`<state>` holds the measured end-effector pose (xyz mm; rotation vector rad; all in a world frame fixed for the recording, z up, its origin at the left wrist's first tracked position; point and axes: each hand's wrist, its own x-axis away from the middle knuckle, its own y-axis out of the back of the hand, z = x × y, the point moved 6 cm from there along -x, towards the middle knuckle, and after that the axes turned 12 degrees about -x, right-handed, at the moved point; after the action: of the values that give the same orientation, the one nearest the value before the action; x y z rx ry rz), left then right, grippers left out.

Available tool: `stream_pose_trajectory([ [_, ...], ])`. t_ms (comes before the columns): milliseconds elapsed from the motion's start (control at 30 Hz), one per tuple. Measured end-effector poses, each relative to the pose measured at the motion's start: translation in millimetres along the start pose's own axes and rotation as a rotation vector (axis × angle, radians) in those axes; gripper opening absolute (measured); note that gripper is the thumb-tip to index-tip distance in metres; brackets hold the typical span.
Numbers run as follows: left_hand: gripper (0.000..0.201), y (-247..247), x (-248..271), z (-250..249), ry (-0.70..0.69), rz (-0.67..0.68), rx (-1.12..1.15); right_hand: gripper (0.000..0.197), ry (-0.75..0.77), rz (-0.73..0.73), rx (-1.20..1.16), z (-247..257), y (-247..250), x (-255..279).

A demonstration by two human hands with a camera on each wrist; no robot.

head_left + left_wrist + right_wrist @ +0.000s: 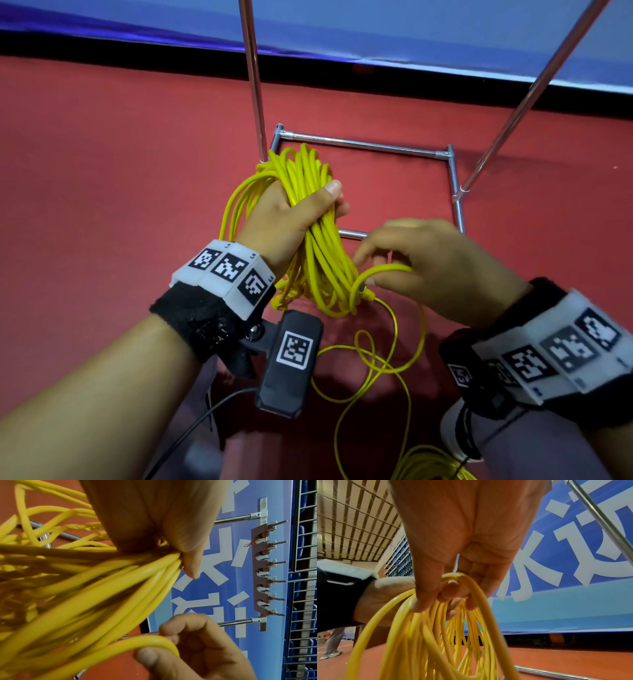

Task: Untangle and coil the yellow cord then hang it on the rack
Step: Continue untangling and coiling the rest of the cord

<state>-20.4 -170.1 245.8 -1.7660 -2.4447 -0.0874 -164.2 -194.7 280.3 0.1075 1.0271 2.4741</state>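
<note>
The head view looks steeply down on both hands, the cord (315, 246) and the rack's base (363, 144) on the floor. Each wrist view sits very close behind its own hand, facing the banner (214, 574). All three share the cord.

Both forearms are bare. The left hand (284, 212) and the right hand (435, 270) each wear, behind the wrist, a black fabric strap (191, 318) topped by white blocks printed with black square codes (224, 269). Under the left wrist hangs a black camera housing (291, 363) bearing another code, a thin black cable (191, 428) trailing back from it.
</note>
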Motion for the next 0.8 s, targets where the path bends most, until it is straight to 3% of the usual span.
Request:
stream_pose_trajectory([
  [100, 0.021, -2.3, 0.4, 0.6, 0.010, 0.025, -0.015, 0.035, -0.143, -0.132, -0.036, -6.6, 6.8, 1.7],
  [267, 0.037, -12.4, 3.4, 2.7, 0.017, 0.092, -0.031, 0.058, -0.323, -0.105, -0.045, -19.5, 1.5, -2.8],
  [400, 0.057, -17.1, 4.5, 8.5, 0.043, 0.154, -0.042, 0.052, -0.284, -0.087, -0.158, -12.9, -3.7, -5.4],
  [533, 0.070, -24.9, 8.9, 5.0, 0.018, 0.260, -0.082, 0.035, -0.166, -0.184, -0.316, -6.8, 3.2, -8.4],
  [633, 0.057, -28.6, 11.4, 6.5, 0.017, 0.349, -0.072, 0.028, -0.082, -0.217, -0.332, -1.7, 7.0, -11.5],
  [700, 0.049, -29.4, 14.7, 6.0, 0.027, 0.387, -0.064, 0.026, -0.106, -0.210, -0.359, -5.8, 9.8, -12.4],
  [800, 0.063, -30.1, 19.1, 5.4, 0.021, 0.424, -0.133, 0.024, -0.224, -0.159, -0.441, -17.9, 13.6, -10.2],
])
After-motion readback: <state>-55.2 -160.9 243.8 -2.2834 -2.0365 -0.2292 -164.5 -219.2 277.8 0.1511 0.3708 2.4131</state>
